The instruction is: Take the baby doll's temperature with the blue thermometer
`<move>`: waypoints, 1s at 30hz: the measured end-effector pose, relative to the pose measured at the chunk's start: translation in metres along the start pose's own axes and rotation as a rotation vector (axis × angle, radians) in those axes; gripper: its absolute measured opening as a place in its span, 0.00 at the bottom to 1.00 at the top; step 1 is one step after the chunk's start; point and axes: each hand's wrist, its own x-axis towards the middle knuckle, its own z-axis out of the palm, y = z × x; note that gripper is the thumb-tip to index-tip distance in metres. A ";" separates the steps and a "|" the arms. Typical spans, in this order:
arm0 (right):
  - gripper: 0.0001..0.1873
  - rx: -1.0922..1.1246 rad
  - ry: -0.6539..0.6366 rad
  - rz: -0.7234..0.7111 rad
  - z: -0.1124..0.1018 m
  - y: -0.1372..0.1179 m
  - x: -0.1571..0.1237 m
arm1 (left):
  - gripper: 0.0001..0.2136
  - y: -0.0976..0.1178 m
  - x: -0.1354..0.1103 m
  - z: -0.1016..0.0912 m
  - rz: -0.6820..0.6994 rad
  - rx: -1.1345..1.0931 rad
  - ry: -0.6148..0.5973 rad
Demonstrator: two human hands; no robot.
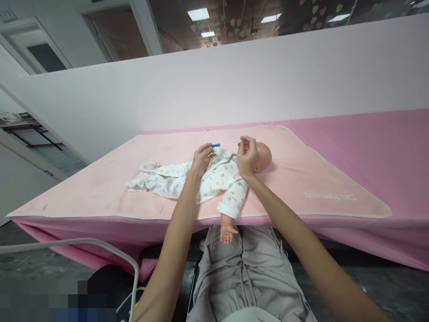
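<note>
Slim blue-ended stick (220, 144) at the frame's centre, its ends pinched by the left hand (202, 158) and right hand (247, 155) over the dressed doll (217, 177): already lifted, not yet set down

Two hands (200, 161) (246, 157), one doll (214, 181), one stick (216, 145), one mat (301, 179)

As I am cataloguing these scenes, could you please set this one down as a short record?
Left hand: holds the blue end of a thin stick
Right hand: fingers at the stick's other end
Doll: lying, head toward picture right, one arm past the mat's near edge
Mat: pale pink, under the doll
Cloth: darker pink, under the mat
</note>
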 end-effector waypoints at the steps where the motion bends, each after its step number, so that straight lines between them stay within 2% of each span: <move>1: 0.12 0.010 0.001 0.001 0.000 0.000 0.000 | 0.12 0.000 0.000 0.000 -0.002 -0.007 0.000; 8: 0.11 0.030 0.016 0.014 0.002 0.004 0.001 | 0.17 -0.002 0.001 -0.002 0.006 -0.011 0.015; 13: 0.11 0.107 0.041 0.065 0.004 0.004 0.000 | 0.16 -0.003 0.002 -0.002 0.003 -0.038 0.008; 15: 0.11 0.173 0.054 0.114 0.004 0.002 0.002 | 0.16 -0.003 0.002 -0.003 0.005 -0.037 0.005; 17: 0.11 0.305 0.023 0.224 0.005 -0.002 0.007 | 0.15 -0.003 0.002 -0.003 0.015 -0.040 0.003; 20: 0.12 0.577 -0.213 0.431 0.005 -0.012 0.019 | 0.16 -0.002 0.001 -0.003 0.010 -0.099 -0.007; 22: 0.13 0.663 -0.416 0.480 0.006 -0.019 0.025 | 0.16 -0.001 -0.001 -0.002 -0.012 -0.121 -0.023; 24: 0.16 0.581 -0.577 0.474 0.006 -0.027 0.031 | 0.15 -0.001 -0.002 -0.002 -0.041 -0.086 -0.058; 27: 0.22 0.315 -0.774 0.426 0.000 -0.041 0.048 | 0.14 -0.002 -0.004 -0.001 -0.051 0.009 -0.113; 28: 0.24 0.257 -0.815 0.395 -0.005 -0.048 0.058 | 0.16 -0.002 -0.004 0.000 -0.041 0.038 -0.131; 30: 0.25 0.228 -0.819 0.304 -0.018 -0.061 0.080 | 0.20 -0.002 -0.005 0.001 -0.023 0.097 -0.169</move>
